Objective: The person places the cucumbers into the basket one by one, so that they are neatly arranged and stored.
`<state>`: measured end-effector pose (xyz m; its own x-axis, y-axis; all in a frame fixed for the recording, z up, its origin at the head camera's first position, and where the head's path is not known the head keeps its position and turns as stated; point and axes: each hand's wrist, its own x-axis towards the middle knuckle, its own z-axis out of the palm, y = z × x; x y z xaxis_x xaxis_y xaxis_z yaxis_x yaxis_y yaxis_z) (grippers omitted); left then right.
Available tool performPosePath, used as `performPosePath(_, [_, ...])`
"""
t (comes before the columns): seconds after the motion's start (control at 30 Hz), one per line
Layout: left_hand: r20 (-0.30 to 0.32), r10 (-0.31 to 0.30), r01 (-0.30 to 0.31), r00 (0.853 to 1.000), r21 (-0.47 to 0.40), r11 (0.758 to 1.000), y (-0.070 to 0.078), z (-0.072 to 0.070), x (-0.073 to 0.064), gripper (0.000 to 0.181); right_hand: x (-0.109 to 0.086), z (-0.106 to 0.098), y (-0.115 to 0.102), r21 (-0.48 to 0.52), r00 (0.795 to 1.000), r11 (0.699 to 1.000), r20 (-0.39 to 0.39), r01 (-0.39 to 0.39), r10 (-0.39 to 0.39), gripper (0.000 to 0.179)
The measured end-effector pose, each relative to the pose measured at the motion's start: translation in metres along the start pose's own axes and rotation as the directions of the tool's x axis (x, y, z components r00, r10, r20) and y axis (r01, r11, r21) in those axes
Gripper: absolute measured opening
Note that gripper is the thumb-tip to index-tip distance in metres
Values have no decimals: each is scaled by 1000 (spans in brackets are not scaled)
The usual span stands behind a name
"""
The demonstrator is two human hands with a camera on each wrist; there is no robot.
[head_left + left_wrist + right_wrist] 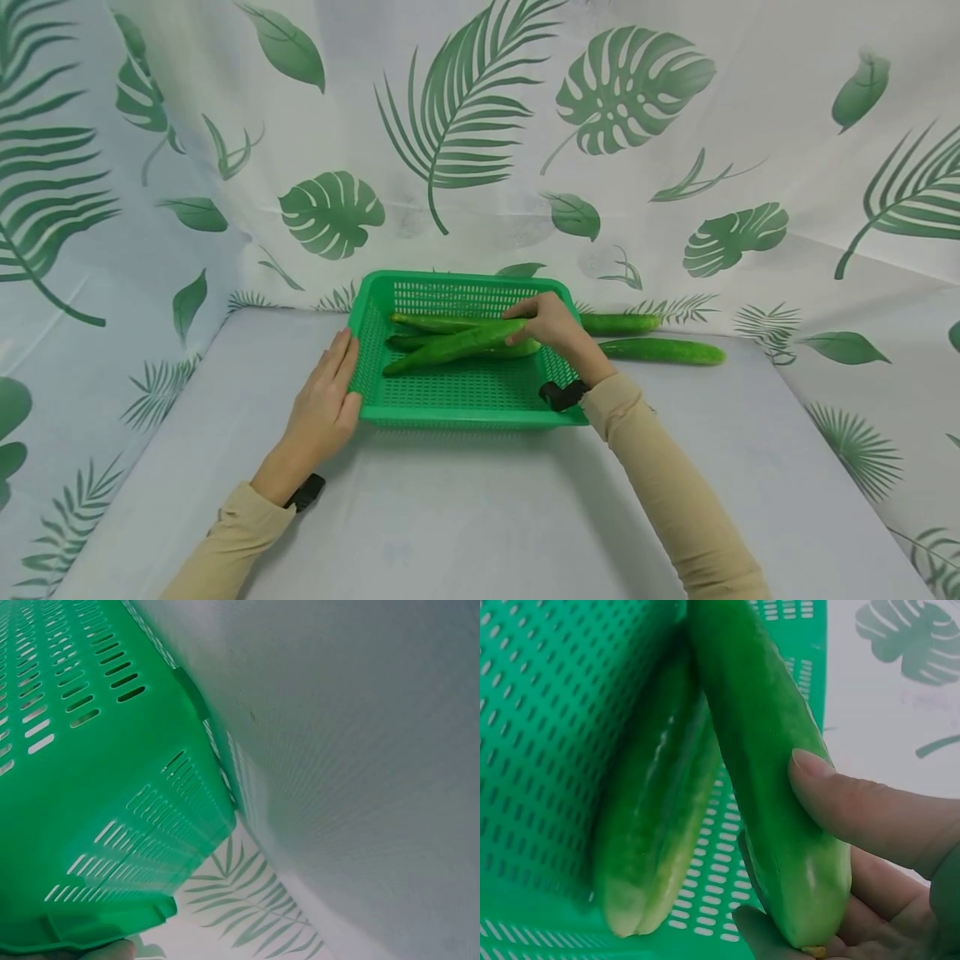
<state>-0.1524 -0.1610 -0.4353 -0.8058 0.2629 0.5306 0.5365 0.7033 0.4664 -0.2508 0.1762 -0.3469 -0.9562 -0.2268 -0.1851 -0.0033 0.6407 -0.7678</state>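
A green plastic basket [450, 414] with slotted walls stands near the back of the table. My right hand [553, 323] reaches over its right side and grips the thick end of a cucumber [765, 750], thumb on one side and fingers on the other. The far end of that cucumber points left, low inside the basket. Beneath and behind it lie two more cucumbers [649, 825], side by side. My left hand [324, 408] rests along the outside of the basket's left wall with its fingers straight. Only a fingertip [112, 951] of it shows in the left wrist view.
Two cucumbers lie on the table right of the basket, one farther back [621, 324] and one nearer [667, 351]. Their left ends are hidden behind the basket and right hand. A leaf-patterned curtain [480, 233] rises behind the white table [465, 517].
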Motion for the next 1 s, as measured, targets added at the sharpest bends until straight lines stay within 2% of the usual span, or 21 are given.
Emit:
performPosePath(0.13, [-4, 1, -1, 1000, 0, 1000, 0, 0, 0, 65, 2, -1, 7, 9, 999, 1000, 44, -29, 28, 44])
performPosePath(0.37, [-5, 3, -3, 1000, -1, 1000, 0, 0, -1, 64, 5, 3, 19, 155, 994, 985, 95, -71, 57, 41])
performPosePath(0.53, [-5, 5, -5, 1000, -3, 1000, 0, 0, 0, 65, 6, 4, 22, 187, 992, 979, 107, -84, 64, 40])
performPosePath(0.77, [-5, 4, -4, 1000, -6, 1000, 0, 0, 0, 64, 4, -4, 20, 146, 996, 988, 85, -46, 34, 41])
performPosePath(1.0, [5, -3, 3, 1000, -13, 1000, 0, 0, -1, 64, -5, -34, 12, 195, 997, 981, 65, 23, -36, 41])
